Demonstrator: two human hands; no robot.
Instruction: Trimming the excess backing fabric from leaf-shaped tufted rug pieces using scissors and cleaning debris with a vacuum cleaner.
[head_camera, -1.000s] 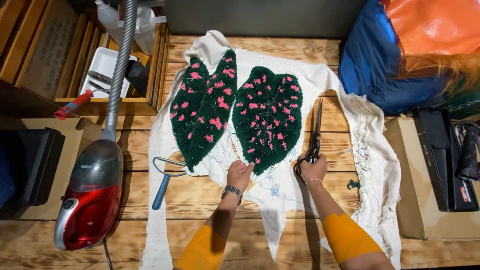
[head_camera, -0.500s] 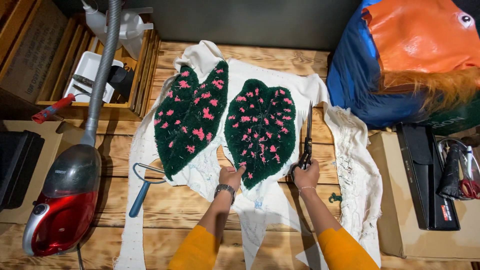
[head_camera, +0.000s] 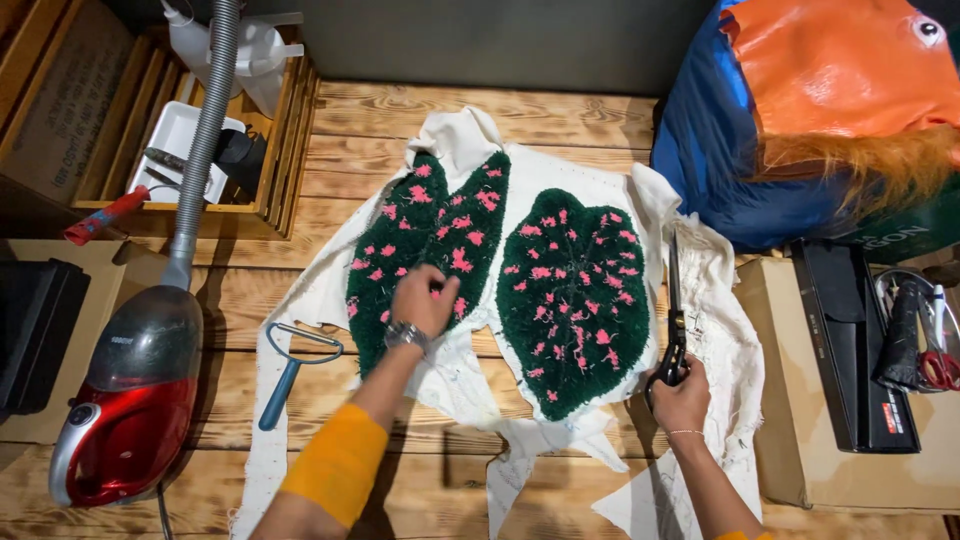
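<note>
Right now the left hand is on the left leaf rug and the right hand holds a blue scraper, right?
Not quite. In the head view the right hand holds scissors, not the blue scraper, which lies untouched on the table. The left hand does rest on the left leaf rug.

Warm overhead light is falling evenly, casting soft shadows toward 6 o'clock; wide-angle distortion is bending edges, focus staying sharp.

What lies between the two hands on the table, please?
In the head view, the right-hand green leaf-shaped rug with pink spots lies on the white cloth between the left hand and the right hand, which holds scissors.
</note>
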